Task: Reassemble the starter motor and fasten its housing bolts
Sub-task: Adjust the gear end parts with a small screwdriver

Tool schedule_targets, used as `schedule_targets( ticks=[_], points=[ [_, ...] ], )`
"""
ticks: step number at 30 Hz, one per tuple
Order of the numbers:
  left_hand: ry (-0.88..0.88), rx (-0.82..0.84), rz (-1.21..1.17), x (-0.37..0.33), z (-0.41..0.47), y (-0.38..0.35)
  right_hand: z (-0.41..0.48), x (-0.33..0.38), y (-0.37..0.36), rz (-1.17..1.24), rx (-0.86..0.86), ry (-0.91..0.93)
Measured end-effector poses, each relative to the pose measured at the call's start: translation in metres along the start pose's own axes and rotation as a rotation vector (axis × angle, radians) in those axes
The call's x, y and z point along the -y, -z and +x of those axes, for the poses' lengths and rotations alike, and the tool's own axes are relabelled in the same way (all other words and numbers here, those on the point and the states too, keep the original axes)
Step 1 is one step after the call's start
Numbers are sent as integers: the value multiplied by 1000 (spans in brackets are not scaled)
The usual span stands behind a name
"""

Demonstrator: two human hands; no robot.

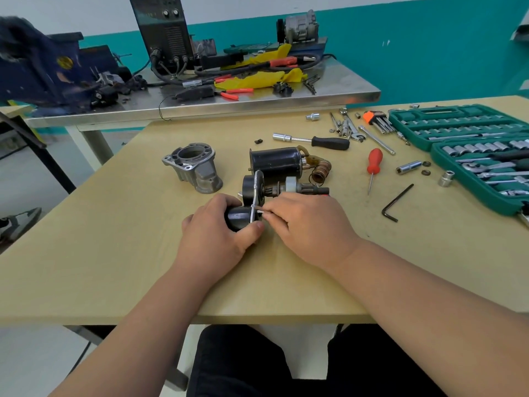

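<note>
The starter motor lay in pieces on the worktop (143, 253), so the job looked to be at an early stage. The black motor casing (276, 161) serves as the landmark. It lay on its side, joined to nothing.

Just in front of the casing, toward the person, was the sub-assembly in hand. It was a bright metal plate (256, 190) standing on edge, with the pinion shaft (297, 187) sticking out to its right. The left hand (214, 227) was wrapped round a black cylinder (239, 219) on the plate's left side, with fingers and thumb clamped on it to steady it. The right hand (306, 222) had its fingertips pinched on a small silver fastener (259, 212) at the plate's lower edge. It was too small to tell whether it was a bolt or a pin, or whether it was seated.

Left of the casing and apart from it stood the grey nose housing (194, 167), not yet fitted. At the casing's right end lay a coppery coil (322, 170). Behind the casing and to its right lay a nut driver (312, 140). Farther right were a red screwdriver (373, 167), a hex key (396, 202) and an open green socket case (472, 150).

By my reading, nearly everything remained to be done. The casing and the nose housing still had to be joined to the plate assembly, and none of the housing bolts were in.
</note>
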State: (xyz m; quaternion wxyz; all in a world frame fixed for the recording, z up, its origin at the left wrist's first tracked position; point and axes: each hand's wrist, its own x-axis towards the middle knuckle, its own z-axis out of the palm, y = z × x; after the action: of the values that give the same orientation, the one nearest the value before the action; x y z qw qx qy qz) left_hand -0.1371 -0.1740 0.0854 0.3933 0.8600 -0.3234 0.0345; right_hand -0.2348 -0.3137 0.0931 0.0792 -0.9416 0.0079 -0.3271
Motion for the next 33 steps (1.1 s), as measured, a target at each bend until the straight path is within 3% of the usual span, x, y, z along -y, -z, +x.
schedule_targets(
  ticks=[7, 10, 13, 15, 18, 22, 24, 29, 33],
  points=[
    [-30, 12, 122, 0, -1, -2, 5, -5, 1, 275, 154, -220],
    [-54, 6, 160, 0, -1, -3, 13, -6, 3, 547, 302, -492],
    [-80, -1, 188, 1, -2, -4, 25, -11, 6, 1026, 523, -916],
    [-85, 0, 199, 2, -2, -4, 28, -12, 8, 1119, 586, -1007],
    [-89, 0, 196, 2, -2, -5, 22, -11, 9, 1049, 528, -907],
    [-80, 4, 190, 2, -1, -6, 8, -15, 10, 560, 309, -538],
    [-86, 10, 188, 2, -1, -6, 4, -13, 7, 473, 254, -427],
    [-91, 3, 183, 2, -1, -6, -3, -3, -3, 358, 173, -284],
    [-102, 3, 174, 5, -1, -6, -6, -7, -3, 337, 75, -302]
  ],
)
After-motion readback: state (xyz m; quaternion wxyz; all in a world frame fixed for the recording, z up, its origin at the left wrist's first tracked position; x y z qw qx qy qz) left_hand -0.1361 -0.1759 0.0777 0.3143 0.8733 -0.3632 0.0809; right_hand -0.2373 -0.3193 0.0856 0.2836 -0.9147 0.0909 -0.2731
